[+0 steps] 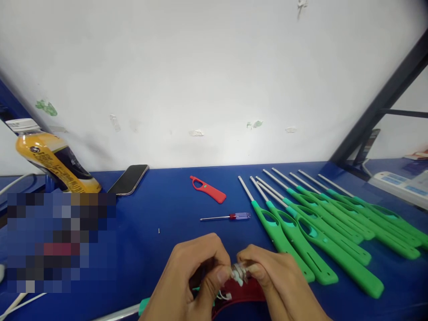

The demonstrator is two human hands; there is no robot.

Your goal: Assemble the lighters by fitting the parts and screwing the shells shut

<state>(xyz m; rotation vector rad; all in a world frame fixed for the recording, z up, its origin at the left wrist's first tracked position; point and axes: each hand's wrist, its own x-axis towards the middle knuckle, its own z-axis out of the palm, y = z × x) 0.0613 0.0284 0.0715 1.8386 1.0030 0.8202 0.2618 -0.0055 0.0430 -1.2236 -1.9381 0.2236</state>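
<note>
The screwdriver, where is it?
In the head view, the screwdriver lies on the blue table near the middle, below the red plastic piece, beyond the left hand and right hand, left of the green lighters.

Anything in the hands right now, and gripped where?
The left hand and right hand pinch a small translucent part by its opposite sides. What exactly it is cannot be told.

Patched white wall; blue tabletop; dark slanted post at right.
</note>
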